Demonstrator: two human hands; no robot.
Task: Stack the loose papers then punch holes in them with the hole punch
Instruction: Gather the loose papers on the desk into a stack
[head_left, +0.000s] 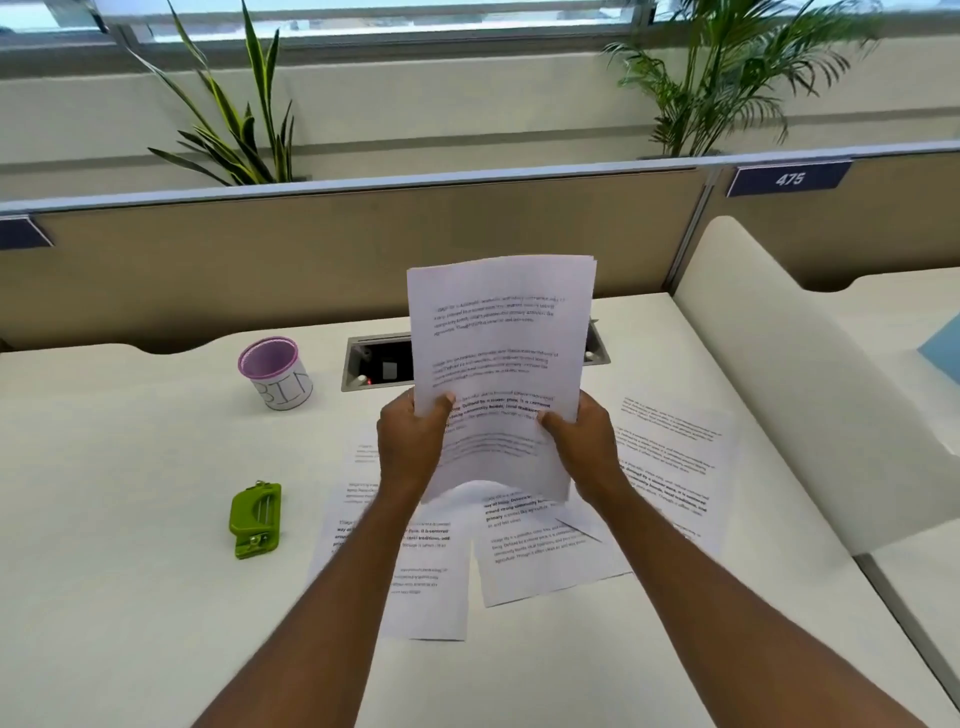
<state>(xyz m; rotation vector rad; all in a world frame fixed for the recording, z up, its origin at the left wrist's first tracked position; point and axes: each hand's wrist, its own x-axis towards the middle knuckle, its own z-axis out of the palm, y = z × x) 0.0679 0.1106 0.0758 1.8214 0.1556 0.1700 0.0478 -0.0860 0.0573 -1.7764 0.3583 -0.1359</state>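
A small sheaf of printed white papers (501, 343) stands upright above the middle of the desk. My left hand (410, 441) grips its lower left edge and my right hand (584, 441) grips its lower right edge, thumbs on the front. Under my arms several loose printed sheets lie on the desk: one at the lower left (415, 587), one in the middle (540, 561), one to the right (675, 457). A green hole punch (255, 519) lies flat on the desk to the left of the sheets, apart from both hands.
A purple-rimmed cup marked "BIN" (275, 374) stands at the back left. A recessed cable box (379, 364) sits behind the held papers. A tan partition (311, 260) closes the back; a white divider (789, 374) rises on the right.
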